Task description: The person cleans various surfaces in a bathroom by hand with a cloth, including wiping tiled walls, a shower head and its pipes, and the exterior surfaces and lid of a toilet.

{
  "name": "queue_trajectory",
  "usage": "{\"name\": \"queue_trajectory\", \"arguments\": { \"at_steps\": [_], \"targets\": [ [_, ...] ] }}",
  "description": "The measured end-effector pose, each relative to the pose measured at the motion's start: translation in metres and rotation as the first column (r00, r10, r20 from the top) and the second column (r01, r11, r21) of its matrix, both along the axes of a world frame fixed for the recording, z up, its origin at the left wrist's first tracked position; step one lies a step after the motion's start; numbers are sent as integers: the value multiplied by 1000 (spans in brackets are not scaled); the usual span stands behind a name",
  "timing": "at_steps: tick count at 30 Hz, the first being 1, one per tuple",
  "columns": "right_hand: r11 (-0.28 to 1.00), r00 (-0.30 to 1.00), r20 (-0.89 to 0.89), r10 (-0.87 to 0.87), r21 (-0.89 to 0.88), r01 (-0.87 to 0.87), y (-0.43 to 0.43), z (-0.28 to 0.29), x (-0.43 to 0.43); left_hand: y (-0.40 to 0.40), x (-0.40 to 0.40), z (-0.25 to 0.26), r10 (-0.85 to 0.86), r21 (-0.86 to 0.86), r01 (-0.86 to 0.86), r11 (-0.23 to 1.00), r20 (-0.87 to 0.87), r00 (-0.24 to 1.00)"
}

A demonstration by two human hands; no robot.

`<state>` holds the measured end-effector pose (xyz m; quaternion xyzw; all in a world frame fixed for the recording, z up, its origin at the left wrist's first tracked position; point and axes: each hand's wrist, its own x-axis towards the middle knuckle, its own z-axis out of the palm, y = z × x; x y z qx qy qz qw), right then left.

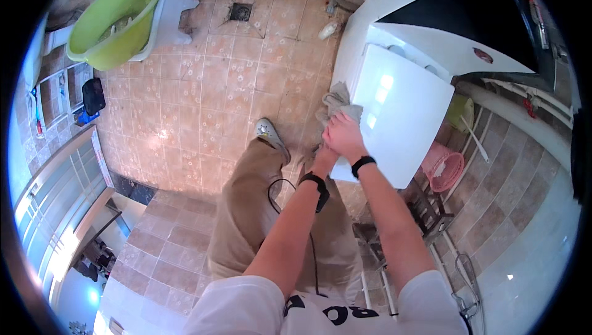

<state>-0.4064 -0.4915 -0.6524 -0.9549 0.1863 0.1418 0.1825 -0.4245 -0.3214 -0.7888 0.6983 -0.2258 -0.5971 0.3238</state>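
Note:
My right hand (346,137) grips a bunched grey cloth (340,96) at the left edge of a white appliance's glossy top (402,117). Close below it, my left hand (327,153) closes on the same cloth, its fingers partly hidden by the right hand. Folds of the cloth stick out past my knuckles on the far side. Each wrist wears a black band, and a thin black cable hangs by my left forearm.
A green plastic tub (113,25) rests on a white stool (173,18) at the far left. The tiled floor has a drain (241,11) and a white bottle (328,30). Right of the appliance are a pink basket (443,166), a wooden stool (430,212) and wall pipes (518,113).

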Motion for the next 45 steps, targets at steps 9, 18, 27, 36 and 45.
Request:
{"name": "queue_trajectory", "arguments": {
  "at_steps": [9, 18, 27, 36, 45],
  "targets": [
    [984, 989, -134, -54, -173, 30, -46, 14, 32, -75, 14, -12, 181, -53, -193, 980, -169, 969],
    [919, 987, -91, -130, -384, 85, -221, 53, 137, -294, 140, 68, 70, -255, -95, 962, -104, 992],
    [803, 751, -525, -402, -595, 14, -319, 68, 210, -439, 198, 82, -33, -394, -9, 919, -101, 994],
    [922, 617, -749, -240, -375, -96, -221, 53, 183, -286, 145, 41, -59, -217, 31, 976, -124, 991],
    [810, 793, -383, -473, -542, 222, -306, 53, 201, -420, 214, 72, -111, -380, 81, 921, -57, 992]
  ]
}}
